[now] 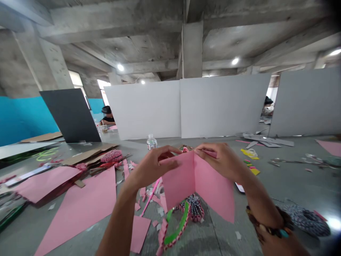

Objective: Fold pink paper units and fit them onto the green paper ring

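A sheet of pink paper (pixel 179 181), creased down the middle, hangs half unfolded above the table, its two halves spread in a V. My left hand (pixel 157 165) has its thumb and fingers closed on the upper left edge. Close to the top of the crease, my right hand (pixel 222 161) pinches the sheet between thumb and fingers. Under the paper lie a pink-and-green braided loop (pixel 176 234) and a dark speckled woven piece (pixel 195 209), partly hidden by it. A small pink paper piece (pixel 140 233) rests beside the loop.
Larger pink sheets (pixel 87 202) cover the left, near cardboard (pixel 90 156). A plastic bottle (pixel 151 142) stands behind my hands. At right are scissors (pixel 277 161), a phone edge (pixel 240 187) and grey yarn (pixel 306 218). White panels (pixel 223 106) line the back; people sit beyond.
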